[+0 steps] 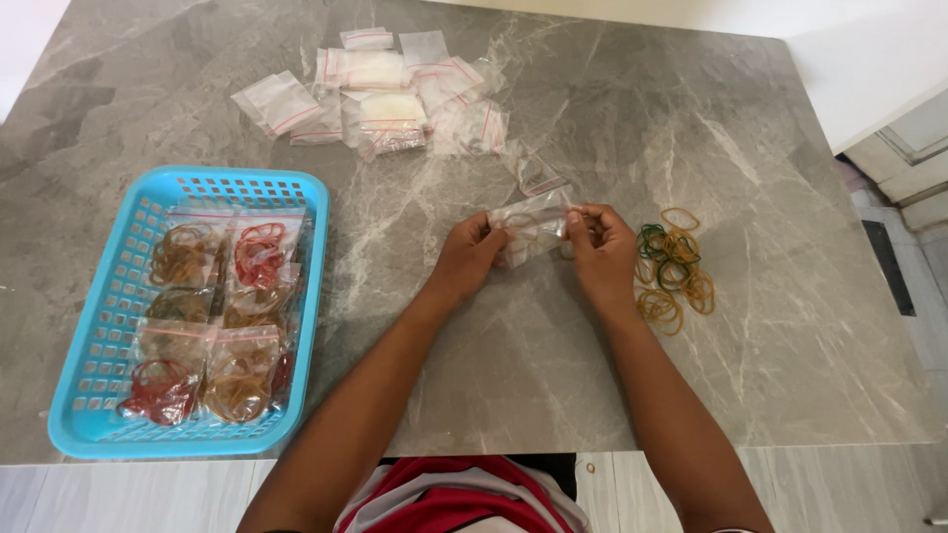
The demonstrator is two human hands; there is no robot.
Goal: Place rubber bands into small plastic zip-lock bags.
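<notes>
Small clear bag (530,229) with a red strip at its mouth, held just above the middle of the desk (770,326). A few tan rubber bands show through the plastic. Left hand (468,259) grips the bag's left end, fingers pinching the plastic. Right hand (600,247) holds the right end, fingers pinched on the bag's edge near the strip. Whether the mouth is sealed or open, cannot tell.

Just right of the right hand, toward the desk's right edge: a loose pile of rubber bands (673,268), green, tan and orange, lying flat on the desk. Not bagged.

Toward the far edge, left of centre: a scatter of empty clear bags (380,94), many of them, some overlapping. One more empty bag (541,182) lies just beyond the held one.

At the near left corner: a blue plastic basket (69,395) with a slotted wall. Inside, filled bags (212,321) lie in two rough columns, about six to eight, holding tan, red and dark bands.

Judgement on progress: partway through. Several bags look finished and set in the basket; one is in hand; the loose pile is small but not gone, and far more empty bags remain than the pile seems likely to fill.

At the near edge, a red and white garment (454,503).
</notes>
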